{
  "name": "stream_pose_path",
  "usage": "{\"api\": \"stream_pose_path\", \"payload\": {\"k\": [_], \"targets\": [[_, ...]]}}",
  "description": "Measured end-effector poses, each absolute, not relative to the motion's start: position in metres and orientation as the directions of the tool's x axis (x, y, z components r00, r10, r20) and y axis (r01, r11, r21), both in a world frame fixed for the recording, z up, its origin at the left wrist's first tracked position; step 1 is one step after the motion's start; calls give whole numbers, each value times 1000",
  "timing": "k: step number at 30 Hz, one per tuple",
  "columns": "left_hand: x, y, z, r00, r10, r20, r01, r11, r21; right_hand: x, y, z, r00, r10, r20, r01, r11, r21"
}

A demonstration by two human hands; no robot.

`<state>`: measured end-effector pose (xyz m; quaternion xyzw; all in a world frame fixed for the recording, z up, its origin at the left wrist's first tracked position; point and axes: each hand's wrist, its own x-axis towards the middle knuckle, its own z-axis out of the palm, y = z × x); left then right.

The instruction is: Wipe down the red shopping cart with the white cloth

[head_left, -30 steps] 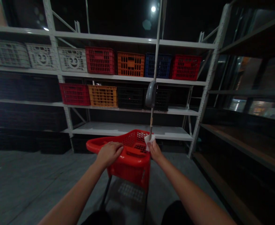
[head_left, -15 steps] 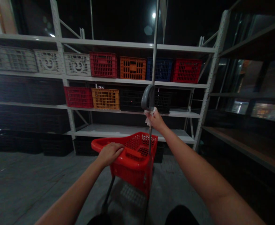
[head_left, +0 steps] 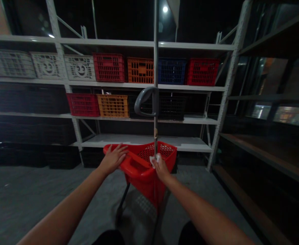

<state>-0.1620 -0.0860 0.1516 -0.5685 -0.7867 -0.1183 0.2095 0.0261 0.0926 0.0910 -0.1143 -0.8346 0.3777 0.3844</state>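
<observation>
My right hand (head_left: 162, 169) has dropped back down the metal pole (head_left: 155, 54), its fingers pressed together and pinching a white wipe (head_left: 154, 161) against the pole just above the red trolley basket (head_left: 149, 183). My left hand (head_left: 113, 159) rests spread on the basket's rim. The stretch up to the grey curved handle (head_left: 144, 101) is behind the wipe; the pole below remains untouched.

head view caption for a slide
Left hand on red trolley basket, right hand holding white cloth at its metal pole
</observation>
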Motion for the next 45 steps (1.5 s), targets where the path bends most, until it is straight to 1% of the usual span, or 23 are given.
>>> {"api": "stream_pose_path", "payload": {"k": [2, 4, 6, 8, 9, 10, 11, 13, 14, 15, 17, 20, 22, 24, 26, 28, 30, 31, 33, 36, 39, 41, 45], "targets": [[-157, -86, 154, -333, 778, 532, 893, 441, -86, 26, 90, 67, -697, 459, 551, -72, 720, -690], [-141, -85, 156, -383, 721, 578, 854, 515, -75, 25, 87, 54, -669, 461, 582, -53, 753, -656], [-115, -81, 158, -395, 711, 581, 861, 508, -36, 26, 88, 49, -654, 422, 627, -51, 803, -594], [-84, -76, 158, -371, 730, 573, 891, 453, 0, 31, 95, 50, -677, 337, 655, -43, 870, -492], [-69, -73, 156, -354, 746, 565, 904, 427, 3, 36, 102, 52, -673, 333, 660, -6, 891, -455], [-56, -70, 154, -347, 755, 556, 908, 418, -1, 41, 109, 54, -643, 377, 667, 64, 894, -443], [-45, -67, 151, -356, 761, 542, 903, 430, -12, 46, 116, 57, -576, 461, 674, 157, 873, -463], [-33, -63, 144, -411, 764, 497, 866, 497, -48, 53, 123, 60, -371, 640, 673, 319, 768, -555], [-30, -61, 140, -444, 761, 473, 842, 534, -70, 53, 120, 60, -305, 682, 665, 347, 730, -589], [-30, -60, 137, -467, 761, 451, 823, 560, -92, 51, 112, 58, -297, 689, 661, 341, 723, -601], [-35, -61, 132, -473, 772, 425, 811, 570, -131, 42, 85, 49, -395, 634, 665, 251, 771, -585], [-45, -67, 131, -445, 805, 392, 827, 537, -165, 29, 42, 32, -535, 501, 681, 75, 830, -552], [-52, -73, 134, -449, 820, 353, 832, 529, -169, 29, 37, 22, -584, 413, 699, 8, 864, -504], [-57, -80, 136, -461, 829, 317, 834, 527, -165, 38, 56, 13, -616, 350, 706, -15, 891, -454], [-61, -85, 138, -467, 835, 292, 836, 524, -161, 49, 88, 3, -609, 383, 695, 28, 886, -463], [-63, -89, 138, -461, 842, 279, 840, 516, -169, 55, 111, -4, -555, 483, 678, 99, 847, -522], [-65, -92, 138, -441, 854, 276, 847, 497, -186, 53, 112, -5, -504, 548, 667, 131, 812, -569], [-66, -93, 138, -427, 860, 279, 852, 486, -196, 49, 103, -1, -496, 551, 671, 121, 809, -575], [-69, -94, 137, -395, 872, 288, 862, 460, -211, 39, 72, 13, -524, 501, 688, 64, 829, -555], [-74, -98, 137, -359, 883, 302, 874, 432, -223, 30, 28, 39, -618, 364, 696, -44, 868, -494], [-81, -103, 136, -339, 895, 291, 882, 410, -233, 40, 25, 47, -712, 240, 660, -85, 903, -420], [-85, -109, 137, -323, 904, 280, 885, 393, -250, 53, 44, 40, -760, 243, 603, -25, 916, -401], [-94, -120, 138, -310, 911, 273, 878, 384, -285, 74, 84, 17, -784, 363, 504, 149, 898, -414]]}}
